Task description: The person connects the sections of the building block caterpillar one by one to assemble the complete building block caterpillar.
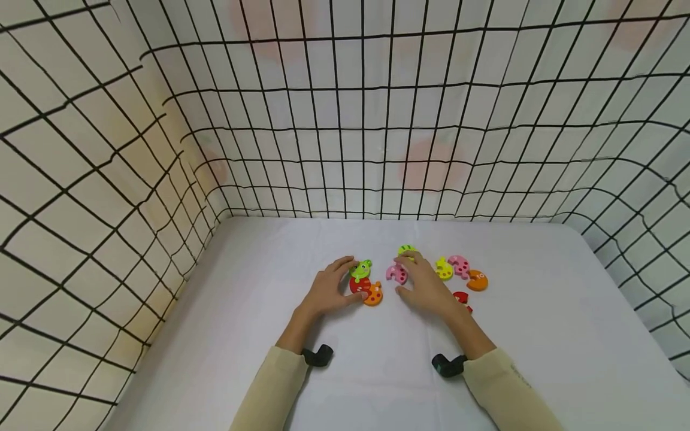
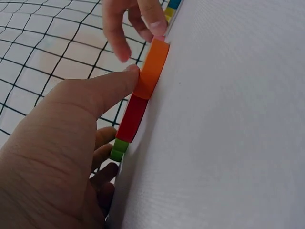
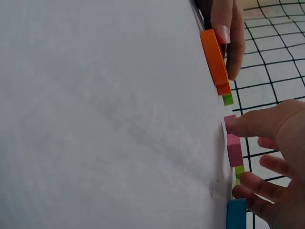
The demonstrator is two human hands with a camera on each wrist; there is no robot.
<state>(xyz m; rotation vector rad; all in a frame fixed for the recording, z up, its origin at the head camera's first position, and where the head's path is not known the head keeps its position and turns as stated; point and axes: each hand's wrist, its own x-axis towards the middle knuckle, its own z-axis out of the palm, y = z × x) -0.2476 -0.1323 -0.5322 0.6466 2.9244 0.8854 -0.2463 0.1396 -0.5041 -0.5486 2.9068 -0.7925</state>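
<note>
Flat puzzle pieces lie on a white tabletop. My left hand curves round a joined group: a green animal-face piece, a red piece and an orange dotted piece. Its thumb touches the orange piece's edge, and its other fingers lie beside the green one. Right of them, my right hand spreads its fingers around a pink dotted piece, the thumb at that piece's edge. Beyond its fingertips sits a green striped piece. A teal block edge shows by those fingers in the right wrist view.
To the right lie a yellow-green piece, another pink piece and another orange piece. Red pieces are partly hidden behind the right forearm. Black wire grid walls stand at the back and both sides of the table.
</note>
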